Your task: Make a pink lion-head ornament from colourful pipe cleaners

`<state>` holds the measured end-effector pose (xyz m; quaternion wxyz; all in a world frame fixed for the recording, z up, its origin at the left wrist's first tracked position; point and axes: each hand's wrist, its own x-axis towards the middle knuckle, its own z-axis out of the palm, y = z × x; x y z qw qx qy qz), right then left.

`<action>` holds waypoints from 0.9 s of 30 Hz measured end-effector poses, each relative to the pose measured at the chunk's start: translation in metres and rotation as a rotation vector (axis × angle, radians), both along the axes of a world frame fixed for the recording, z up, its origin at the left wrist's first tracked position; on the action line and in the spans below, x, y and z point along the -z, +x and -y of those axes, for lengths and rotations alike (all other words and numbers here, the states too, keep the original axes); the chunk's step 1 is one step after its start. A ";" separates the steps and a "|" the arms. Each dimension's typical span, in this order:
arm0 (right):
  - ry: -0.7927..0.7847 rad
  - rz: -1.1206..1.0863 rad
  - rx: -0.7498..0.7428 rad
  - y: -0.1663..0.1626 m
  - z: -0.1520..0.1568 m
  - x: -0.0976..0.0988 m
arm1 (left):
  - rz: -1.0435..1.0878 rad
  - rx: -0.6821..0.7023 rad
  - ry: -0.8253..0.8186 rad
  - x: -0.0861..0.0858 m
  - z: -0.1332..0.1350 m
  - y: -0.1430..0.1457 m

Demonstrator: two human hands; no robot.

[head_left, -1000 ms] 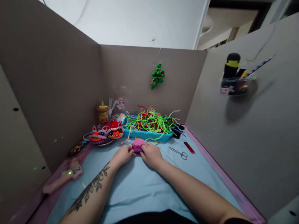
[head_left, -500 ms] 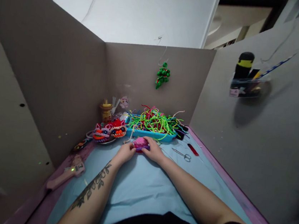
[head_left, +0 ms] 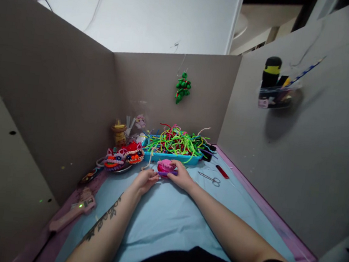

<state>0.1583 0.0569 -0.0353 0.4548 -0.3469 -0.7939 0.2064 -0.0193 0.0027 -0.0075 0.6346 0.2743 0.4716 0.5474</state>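
A round pink pipe-cleaner piece sits on the blue cloth, between my two hands. Across its near side runs a purple pipe-cleaner strip. My left hand has its fingertips closed at the strip's left end, palm turned partly up. From the right, my right hand grips the pink piece, fingers over its upper edge and thumb near the strip's right end. A pale pipe cleaner lies just beyond my left hand.
A blue tray heaped with bright pipe cleaners stands behind. Scissors and a red-handled item lie right. At left are colourful pipe-cleaner figures in a dish and a pink glue gun with a green light. Grey panels enclose the table.
My left hand has rolled slightly palm-up and its fingers have shifted on the purple strip. My right hand keeps its hold. The whole view has swung a little.
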 end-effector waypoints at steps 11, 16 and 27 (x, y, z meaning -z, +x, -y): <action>0.235 0.020 0.056 0.001 0.021 -0.011 | 0.161 0.180 0.149 -0.004 0.012 0.008; 0.327 -0.016 0.047 -0.006 0.038 -0.018 | 0.160 0.163 0.156 -0.006 0.017 0.013; 0.324 0.036 0.097 -0.012 0.050 -0.028 | 0.099 0.044 0.131 -0.014 0.026 0.028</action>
